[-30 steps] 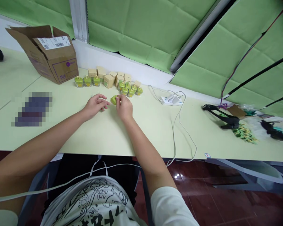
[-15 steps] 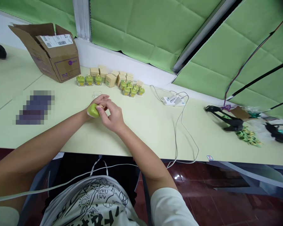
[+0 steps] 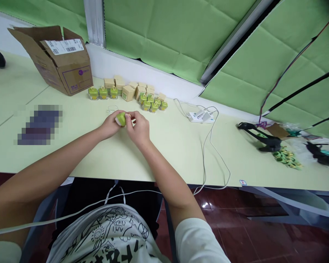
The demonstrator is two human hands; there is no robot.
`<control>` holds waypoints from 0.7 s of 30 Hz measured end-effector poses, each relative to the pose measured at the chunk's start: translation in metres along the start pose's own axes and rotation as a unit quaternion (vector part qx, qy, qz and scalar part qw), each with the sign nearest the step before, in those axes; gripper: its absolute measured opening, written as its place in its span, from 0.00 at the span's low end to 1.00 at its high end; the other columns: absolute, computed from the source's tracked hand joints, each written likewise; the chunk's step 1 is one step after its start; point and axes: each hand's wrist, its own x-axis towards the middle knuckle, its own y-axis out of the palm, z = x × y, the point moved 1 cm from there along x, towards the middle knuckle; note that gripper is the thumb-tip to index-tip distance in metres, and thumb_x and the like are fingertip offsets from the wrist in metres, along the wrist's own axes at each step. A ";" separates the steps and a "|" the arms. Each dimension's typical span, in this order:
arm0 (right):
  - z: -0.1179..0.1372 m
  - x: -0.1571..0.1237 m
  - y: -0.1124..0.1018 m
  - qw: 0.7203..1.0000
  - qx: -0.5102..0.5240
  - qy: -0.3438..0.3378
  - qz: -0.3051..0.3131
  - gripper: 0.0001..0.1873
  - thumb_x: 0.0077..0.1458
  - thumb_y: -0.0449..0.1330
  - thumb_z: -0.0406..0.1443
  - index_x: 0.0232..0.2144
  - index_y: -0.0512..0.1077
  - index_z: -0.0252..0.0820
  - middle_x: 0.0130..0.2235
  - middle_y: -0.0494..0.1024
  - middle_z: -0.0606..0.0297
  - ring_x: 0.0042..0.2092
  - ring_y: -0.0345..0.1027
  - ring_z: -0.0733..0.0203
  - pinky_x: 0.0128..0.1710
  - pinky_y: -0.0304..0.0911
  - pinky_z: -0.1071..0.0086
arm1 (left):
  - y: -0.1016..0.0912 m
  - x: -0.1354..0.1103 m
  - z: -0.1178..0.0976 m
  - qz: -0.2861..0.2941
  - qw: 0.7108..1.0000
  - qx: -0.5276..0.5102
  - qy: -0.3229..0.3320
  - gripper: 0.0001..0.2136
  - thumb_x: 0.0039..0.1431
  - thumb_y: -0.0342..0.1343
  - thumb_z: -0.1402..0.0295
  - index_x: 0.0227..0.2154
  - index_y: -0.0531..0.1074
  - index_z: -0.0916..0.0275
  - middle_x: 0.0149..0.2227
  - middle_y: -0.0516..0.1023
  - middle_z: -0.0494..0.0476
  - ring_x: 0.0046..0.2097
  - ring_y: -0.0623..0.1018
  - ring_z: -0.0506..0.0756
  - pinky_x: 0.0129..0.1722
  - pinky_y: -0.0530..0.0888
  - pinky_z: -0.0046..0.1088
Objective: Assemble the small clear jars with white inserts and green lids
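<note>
Green-and-white rounded piece (image 3: 121,118): right hand (image 3: 138,127) pinches it, left hand (image 3: 111,125) grip unclear; 3 squarish green-topped clear containers (image 3: 103,93) at the hands' 11 o'clock look finished, this 1 not.

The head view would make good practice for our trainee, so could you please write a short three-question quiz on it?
1. True or false: the large cardboard box is open at the top.
2. How many green-lidded jars stand in the row beside that box?
A) two
B) three
C) five
3. In a few words, what is between the left hand and the right hand?

Key:
1. True.
2. B.
3. A small, rounded green piece with a whitish edge.
</note>
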 end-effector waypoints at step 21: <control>-0.048 0.021 -0.008 0.992 -0.104 0.017 -0.070 0.16 0.73 0.53 0.47 0.39 0.73 0.45 0.40 0.83 0.61 0.42 0.77 0.56 0.48 0.70 0.61 | -0.037 0.019 -0.005 -0.198 0.956 0.197 0.086 0.37 0.49 0.71 0.65 0.63 0.67 0.55 0.64 0.73 0.63 0.62 0.74 0.62 0.59 0.77 0.42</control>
